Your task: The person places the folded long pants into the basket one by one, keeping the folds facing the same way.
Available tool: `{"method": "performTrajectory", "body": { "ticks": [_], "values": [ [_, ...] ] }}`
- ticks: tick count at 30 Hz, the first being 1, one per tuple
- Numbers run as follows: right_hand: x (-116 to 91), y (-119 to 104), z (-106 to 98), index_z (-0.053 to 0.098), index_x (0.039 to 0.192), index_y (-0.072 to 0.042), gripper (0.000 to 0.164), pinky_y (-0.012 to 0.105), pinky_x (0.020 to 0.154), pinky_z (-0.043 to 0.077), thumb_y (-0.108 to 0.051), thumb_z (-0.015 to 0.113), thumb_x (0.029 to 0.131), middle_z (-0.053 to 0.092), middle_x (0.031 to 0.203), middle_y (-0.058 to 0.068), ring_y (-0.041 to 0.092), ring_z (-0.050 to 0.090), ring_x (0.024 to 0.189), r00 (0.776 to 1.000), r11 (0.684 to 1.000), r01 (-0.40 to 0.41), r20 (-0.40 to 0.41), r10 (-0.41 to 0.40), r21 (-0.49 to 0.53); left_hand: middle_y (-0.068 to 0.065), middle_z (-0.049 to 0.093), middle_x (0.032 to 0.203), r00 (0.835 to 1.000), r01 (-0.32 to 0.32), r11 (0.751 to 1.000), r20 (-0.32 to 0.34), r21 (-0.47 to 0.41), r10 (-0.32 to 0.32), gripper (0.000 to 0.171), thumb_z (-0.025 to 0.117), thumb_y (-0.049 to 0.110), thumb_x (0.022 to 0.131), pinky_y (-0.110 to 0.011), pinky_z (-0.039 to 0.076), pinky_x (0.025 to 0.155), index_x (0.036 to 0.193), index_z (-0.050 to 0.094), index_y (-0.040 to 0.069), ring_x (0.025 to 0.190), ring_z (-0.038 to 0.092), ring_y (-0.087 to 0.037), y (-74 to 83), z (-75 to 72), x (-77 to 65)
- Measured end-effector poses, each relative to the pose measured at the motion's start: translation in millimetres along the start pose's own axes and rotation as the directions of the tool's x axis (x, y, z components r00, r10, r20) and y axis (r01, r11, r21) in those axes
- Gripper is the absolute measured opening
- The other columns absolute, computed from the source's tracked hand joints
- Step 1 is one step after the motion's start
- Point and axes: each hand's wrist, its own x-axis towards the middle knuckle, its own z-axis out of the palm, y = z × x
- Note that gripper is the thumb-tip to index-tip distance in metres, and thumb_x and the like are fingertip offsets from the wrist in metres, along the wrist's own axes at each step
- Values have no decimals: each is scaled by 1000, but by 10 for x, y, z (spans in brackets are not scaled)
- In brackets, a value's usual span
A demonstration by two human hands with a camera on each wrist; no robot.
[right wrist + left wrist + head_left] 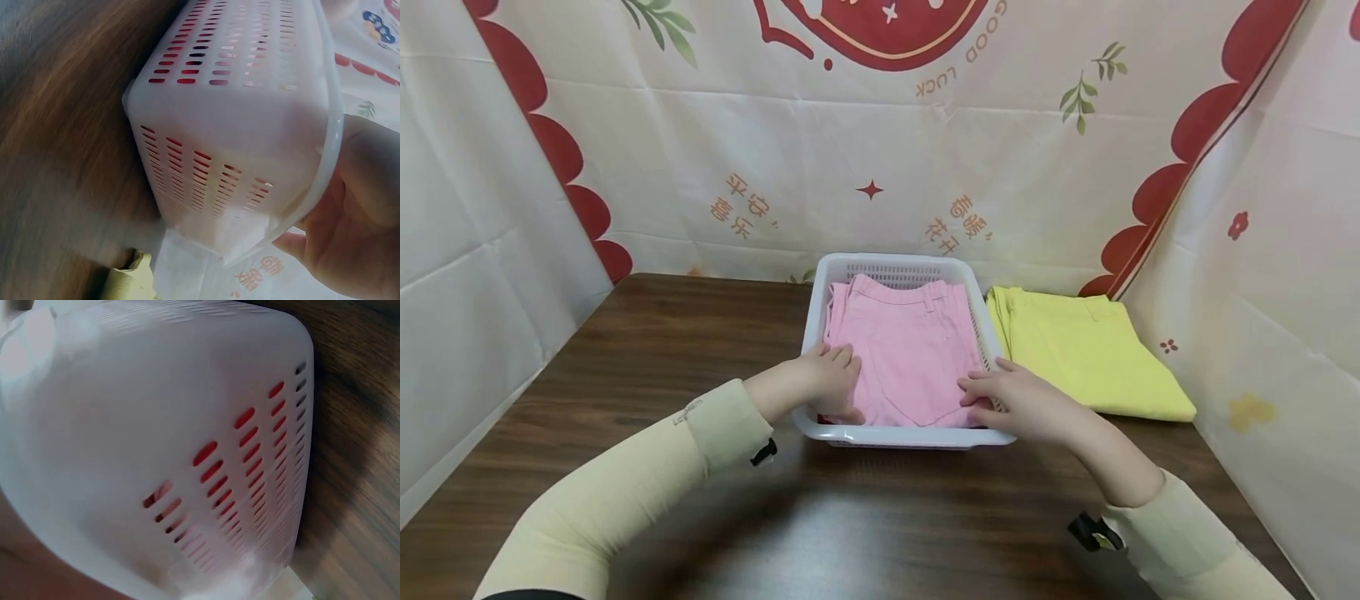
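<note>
Pink folded trousers [910, 350] with a pocket seam lie flat in a white plastic basket [895, 435]. My left hand [827, 379] reaches over the basket's left rim, its fingers resting on the near left part of the trousers. From the right, my right hand [1018, 400] comes over the other rim, and its fingertips touch the trousers' near right edge. Something red shows through the slots of the basket wall [231, 119] in the right wrist view, lower than the pink cloth. The left wrist view shows the basket's slotted side [156, 406]; the left fingers are hidden there.
Yellow folded trousers [1090, 354] lie on the brown wooden table [700, 333] just right of the basket. A printed cloth backdrop [820, 142] rises behind the table's far edge, and pale cloth hangs at both sides.
</note>
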Motion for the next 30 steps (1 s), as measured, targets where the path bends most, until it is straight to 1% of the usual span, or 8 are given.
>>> {"method": "performTrajectory", "body": {
  "ticks": [5, 8, 11, 14, 17, 22, 26, 30],
  "values": [
    [-72, 10, -10, 71, 110, -7, 23, 57, 107, 21, -19, 66, 90, 64, 120, 11, 29, 52, 121, 998, 997, 31, -49, -28, 65, -20, 32, 149, 999, -38, 997, -14, -70, 37, 84, 52, 59, 90, -47, 17, 112, 145, 35, -1, 139, 27, -30, -7, -68, -46],
    [-115, 8, -33, 71, 113, -8, 25, 54, 104, 30, -18, 67, 90, 66, 117, 6, 27, 56, 116, 997, 994, 15, -78, -6, 111, -15, 52, 126, 998, -62, 981, -9, -184, 61, 62, 56, 53, 91, -42, 37, 100, 128, 54, 4, 114, 51, -26, -6, -135, -57],
    [-162, 22, -53, 70, 114, -9, 26, 48, 96, 42, -17, 66, 91, 67, 114, 2, 22, 59, 109, 994, 986, -14, -109, 32, 164, -11, 59, 109, 994, -101, 947, -2, -306, 105, 45, 58, 46, 93, -36, 45, 81, 112, 61, 6, 89, 55, -20, 20, -206, -59],
    [-209, 34, -72, 70, 116, -9, 26, 44, 87, 48, -16, 66, 91, 68, 112, -1, 18, 60, 104, 987, 976, -44, -143, 76, 214, -13, 56, 130, 991, -126, 922, 4, -367, 137, 52, 56, 43, 94, -34, 42, 95, 128, 56, 3, 111, 55, -21, 69, -268, -52],
    [-243, 43, -85, 70, 115, -9, 26, 42, 82, 50, -13, 67, 90, 69, 110, -2, 15, 61, 99, 974, 972, -56, -202, 103, 229, -9, 38, 149, 992, -117, 913, 5, -391, 129, 67, 53, 46, 95, -33, 25, 110, 146, 38, 5, 135, 35, -20, 126, -322, -48],
    [-301, 59, -127, 72, 111, -8, 24, 32, 74, 49, -10, 69, 88, 70, 105, 1, 14, 61, 89, 923, 979, -50, -364, 121, 198, -7, 39, 148, 992, -128, 893, -32, -432, 126, 66, 52, 45, 95, -36, 22, 111, 147, 37, 7, 138, 31, -20, 194, -422, -63],
    [-363, 71, -181, 73, 107, -6, 21, 19, 78, 47, -7, 70, 86, 71, 101, 4, 17, 64, 96, 866, 980, -60, -478, 145, 189, -7, 42, 147, 982, -186, 876, -105, -446, 155, 62, 50, 43, 97, -35, 24, 111, 145, 41, 6, 137, 33, -20, 229, -510, -80],
    [-443, 112, -219, 73, 107, -6, 19, 12, 76, 43, -10, 69, 89, 71, 100, 5, 7, 62, 95, 817, 969, -102, -537, 211, 227, -9, 47, 142, 970, -231, 823, -189, -519, 153, 58, 51, 40, 97, -36, 31, 107, 142, 45, 4, 131, 42, -21, 284, -578, -60]
  ]
}}
